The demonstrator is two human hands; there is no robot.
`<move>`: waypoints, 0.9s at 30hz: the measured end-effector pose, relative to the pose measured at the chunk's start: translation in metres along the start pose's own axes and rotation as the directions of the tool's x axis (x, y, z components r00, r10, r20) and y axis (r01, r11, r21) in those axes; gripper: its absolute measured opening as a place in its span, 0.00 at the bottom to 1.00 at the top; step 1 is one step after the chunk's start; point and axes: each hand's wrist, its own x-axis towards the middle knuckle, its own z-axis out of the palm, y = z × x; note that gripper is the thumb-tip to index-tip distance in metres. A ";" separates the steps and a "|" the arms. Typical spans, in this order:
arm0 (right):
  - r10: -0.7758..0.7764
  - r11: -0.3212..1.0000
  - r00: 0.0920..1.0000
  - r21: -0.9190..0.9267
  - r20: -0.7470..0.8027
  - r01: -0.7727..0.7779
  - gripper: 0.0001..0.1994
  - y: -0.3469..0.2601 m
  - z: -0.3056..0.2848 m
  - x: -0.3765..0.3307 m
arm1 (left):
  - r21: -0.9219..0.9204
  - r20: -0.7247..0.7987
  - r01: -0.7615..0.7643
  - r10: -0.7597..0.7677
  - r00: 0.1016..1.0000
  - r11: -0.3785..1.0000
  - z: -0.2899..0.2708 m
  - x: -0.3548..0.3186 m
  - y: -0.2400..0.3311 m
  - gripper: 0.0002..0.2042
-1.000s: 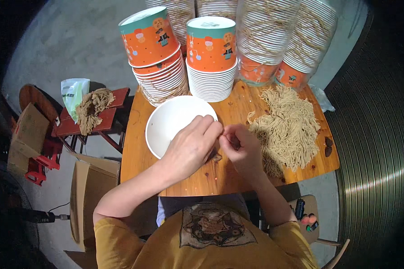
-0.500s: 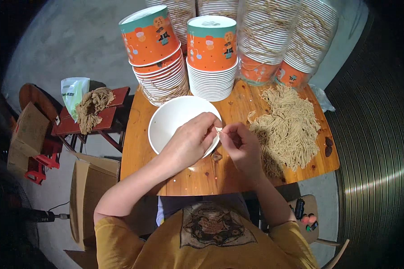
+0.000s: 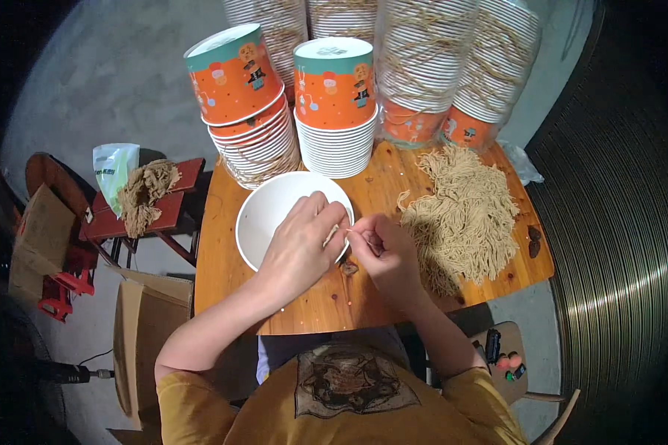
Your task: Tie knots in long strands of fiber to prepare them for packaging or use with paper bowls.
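A white paper tub [image 3: 256, 221] sits open side up on the wooden table in front of me. My left hand [image 3: 298, 236] reaches over it with bent fingers, gripping the rim at its right side. A short bit of pale string [image 3: 349, 230] shows at that rim between both hands' fingertips. My right hand [image 3: 387, 256], just outside the rim, pinches the string between thumb and forefinger, its other fingers curled in. Exactly how the string runs at the rim is hidden by my fingers. To the right of my right hand lies a heap of beige strings [image 3: 471, 211].
Behind the tub stand stacks of upturned orange tubs [image 3: 335, 100], some with strings hanging from them. Wrapped stacks [image 3: 423, 59] rise farther back. On the left are a red stool [image 3: 174, 182] with more string and a cardboard box [image 3: 152, 319]. A roller shutter [image 3: 608, 245] stands right.
The whole view has shifted slightly. My left fingers have bent further down into the tub, closer to its rim. My right hand still pinches close to the same spot.
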 end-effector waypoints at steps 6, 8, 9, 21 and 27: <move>0.006 1.000 1.000 0.011 -0.021 -0.006 0.04 -0.002 0.002 -0.002 | -0.078 0.034 0.057 -0.054 0.998 0.995 0.002 0.001 0.004 0.06; -0.006 1.000 1.000 -0.013 -0.023 0.005 0.04 -0.001 0.003 -0.002 | -0.122 0.039 0.087 -0.083 0.996 0.989 0.001 0.001 0.003 0.06; 0.020 1.000 1.000 -0.005 -0.010 -0.020 0.04 0.000 0.002 -0.002 | -0.174 0.064 0.153 -0.144 0.987 0.973 0.001 0.000 0.003 0.05; 0.132 0.979 0.991 0.158 0.005 -0.131 0.05 0.010 0.005 -0.005 | -0.305 0.094 0.193 -0.172 0.981 0.933 0.005 0.000 -0.005 0.04; 0.117 0.972 0.993 0.202 0.008 -0.116 0.04 0.012 0.006 -0.004 | -0.380 0.116 0.251 -0.223 0.968 0.890 0.005 0.000 -0.008 0.02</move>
